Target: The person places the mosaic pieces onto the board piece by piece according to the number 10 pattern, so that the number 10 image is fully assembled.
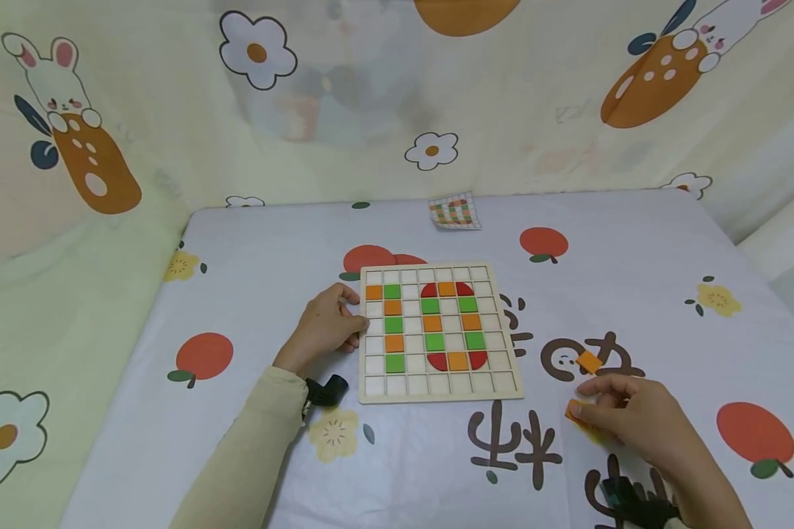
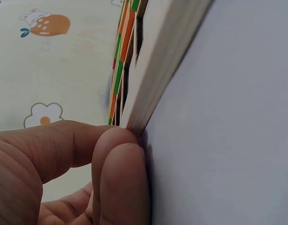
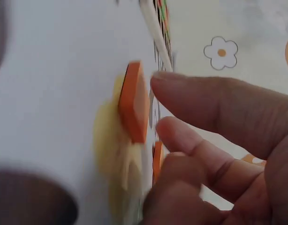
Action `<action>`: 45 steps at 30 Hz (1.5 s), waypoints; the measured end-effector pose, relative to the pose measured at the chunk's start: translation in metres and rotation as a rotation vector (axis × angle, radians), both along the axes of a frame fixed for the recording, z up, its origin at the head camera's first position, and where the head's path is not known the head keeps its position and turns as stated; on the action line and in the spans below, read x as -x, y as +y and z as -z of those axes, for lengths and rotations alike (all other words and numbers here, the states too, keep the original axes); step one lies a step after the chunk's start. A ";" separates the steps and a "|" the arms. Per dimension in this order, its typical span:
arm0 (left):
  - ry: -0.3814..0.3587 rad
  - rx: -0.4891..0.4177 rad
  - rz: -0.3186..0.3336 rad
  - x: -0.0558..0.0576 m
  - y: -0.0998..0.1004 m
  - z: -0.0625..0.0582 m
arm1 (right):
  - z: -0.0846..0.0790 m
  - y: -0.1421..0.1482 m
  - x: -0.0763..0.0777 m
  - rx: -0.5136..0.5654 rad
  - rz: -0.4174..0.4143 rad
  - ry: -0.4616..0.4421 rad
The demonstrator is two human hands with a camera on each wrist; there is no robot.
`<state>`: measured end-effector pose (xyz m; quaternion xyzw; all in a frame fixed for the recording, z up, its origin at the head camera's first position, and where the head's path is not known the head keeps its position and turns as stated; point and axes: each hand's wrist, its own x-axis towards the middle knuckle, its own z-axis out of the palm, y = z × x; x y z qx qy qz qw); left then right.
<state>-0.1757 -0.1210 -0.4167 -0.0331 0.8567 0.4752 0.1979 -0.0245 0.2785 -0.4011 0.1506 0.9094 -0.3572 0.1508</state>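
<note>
A pale wooden grid board (image 1: 440, 399) lies mid-table with orange, green and red tiles in some of its cells. My left hand (image 1: 324, 327) holds the board at its left edge. Close up in the left wrist view, fingertips (image 2: 123, 159) meet the board's side (image 2: 155, 70). To the right of the board, my right hand (image 1: 625, 419) is low over the table, thumb and fingers apart. Beside its thumb lies an orange square tile (image 3: 134, 105), partly covered by the hand in the head view. Another orange tile (image 1: 589, 361) lies just beyond the fingers.
A small printed pattern card (image 1: 455, 211) lies at the back of the table. The white tablecloth (image 1: 265, 250) has printed fruit, flowers and brown lettering. A patterned curtain (image 1: 344, 169) hangs behind the table.
</note>
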 end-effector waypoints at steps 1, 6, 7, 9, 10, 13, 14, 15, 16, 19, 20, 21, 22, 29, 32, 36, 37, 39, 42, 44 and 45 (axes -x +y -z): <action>0.000 -0.001 0.000 0.000 0.000 0.000 | 0.001 0.003 -0.002 -0.008 -0.002 -0.008; 0.001 -0.003 -0.001 0.000 0.000 0.000 | 0.005 0.004 -0.007 -0.027 -0.008 -0.034; 0.002 -0.004 -0.002 0.000 0.000 0.000 | 0.006 0.003 -0.007 -0.039 -0.012 -0.028; 0.003 -0.006 -0.002 -0.001 0.000 0.000 | 0.006 0.000 -0.006 -0.053 -0.005 -0.019; 0.004 -0.010 -0.004 -0.001 0.000 0.000 | 0.006 -0.001 -0.006 -0.056 0.002 -0.011; 0.012 -0.025 -0.005 -0.001 -0.001 0.000 | 0.006 -0.006 -0.005 -0.033 0.008 0.015; 0.014 -0.029 -0.005 -0.001 -0.001 0.000 | 0.006 -0.008 -0.004 -0.008 0.011 0.024; 0.017 -0.033 -0.004 -0.001 -0.001 0.000 | 0.007 -0.009 -0.004 0.020 0.009 0.035; 0.019 -0.035 -0.004 -0.001 -0.001 0.000 | 0.007 -0.011 -0.004 0.048 0.007 0.046; 0.020 -0.035 0.000 -0.001 -0.001 0.000 | 0.010 -0.015 -0.002 0.135 0.010 0.051; 0.019 -0.034 0.001 -0.001 -0.001 0.000 | 0.011 -0.017 -0.002 0.167 0.015 0.052; 0.018 -0.033 0.002 -0.001 -0.002 0.001 | 0.012 -0.018 -0.001 0.201 0.020 0.057; 0.018 -0.035 0.002 -0.001 -0.002 0.001 | 0.013 -0.019 -0.001 0.236 0.027 0.061; 0.022 -0.039 0.002 -0.001 -0.002 0.001 | 0.015 -0.031 0.006 0.420 0.028 0.072; 0.020 -0.037 0.000 -0.002 -0.002 0.000 | 0.013 -0.039 0.012 0.451 0.014 0.054; 0.016 -0.037 -0.003 -0.001 -0.002 0.000 | 0.010 -0.048 0.018 0.513 -0.001 0.039; 0.015 -0.037 -0.004 -0.001 -0.002 0.000 | 0.009 -0.050 0.020 0.532 -0.004 0.035; 0.012 -0.038 -0.005 -0.001 -0.002 0.000 | 0.008 -0.055 0.023 0.560 -0.008 0.029; 0.012 -0.034 -0.005 -0.001 -0.002 0.000 | 0.006 -0.061 0.027 0.579 -0.014 0.018; 0.009 -0.030 -0.006 -0.001 -0.001 0.000 | 0.005 -0.065 0.030 0.581 -0.011 0.011; 0.007 -0.028 -0.006 -0.001 -0.001 0.000 | 0.005 -0.067 0.032 0.580 -0.012 0.006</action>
